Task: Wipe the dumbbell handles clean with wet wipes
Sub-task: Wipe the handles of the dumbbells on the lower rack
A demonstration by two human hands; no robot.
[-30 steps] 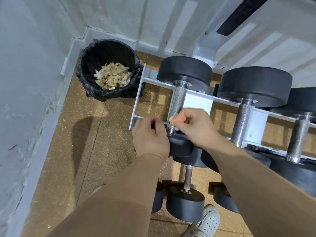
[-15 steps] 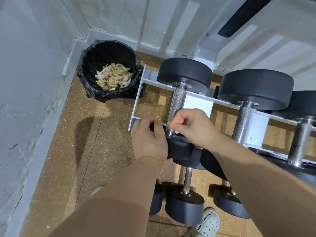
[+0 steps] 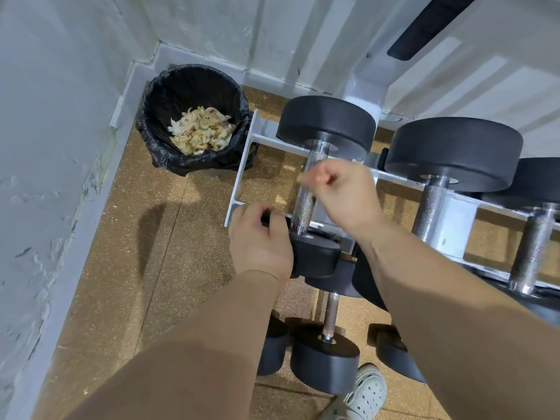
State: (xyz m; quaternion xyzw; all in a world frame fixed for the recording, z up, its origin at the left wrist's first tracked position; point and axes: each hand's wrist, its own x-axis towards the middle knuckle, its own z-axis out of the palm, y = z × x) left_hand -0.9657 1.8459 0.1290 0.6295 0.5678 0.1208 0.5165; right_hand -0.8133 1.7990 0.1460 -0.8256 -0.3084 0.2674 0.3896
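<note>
The left hand [image 3: 260, 241] grips the near rubber head of the end dumbbell [image 3: 325, 125], which lies across the white steel rack [image 3: 241, 180]. The blurred right hand [image 3: 342, 195] curls over the knurled chrome handle [image 3: 304, 204], pinching what seems a pale wipe [image 3: 303, 178]. Speckled floor [image 3: 151, 253] lies open between rack end and lined bin [image 3: 194, 95]

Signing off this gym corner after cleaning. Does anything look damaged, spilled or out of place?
Only the left wall: its paint is cracked and flaking above the skirting. The used wipes seem all inside the bin, and the dumbbells sit squarely on the rack.
</note>
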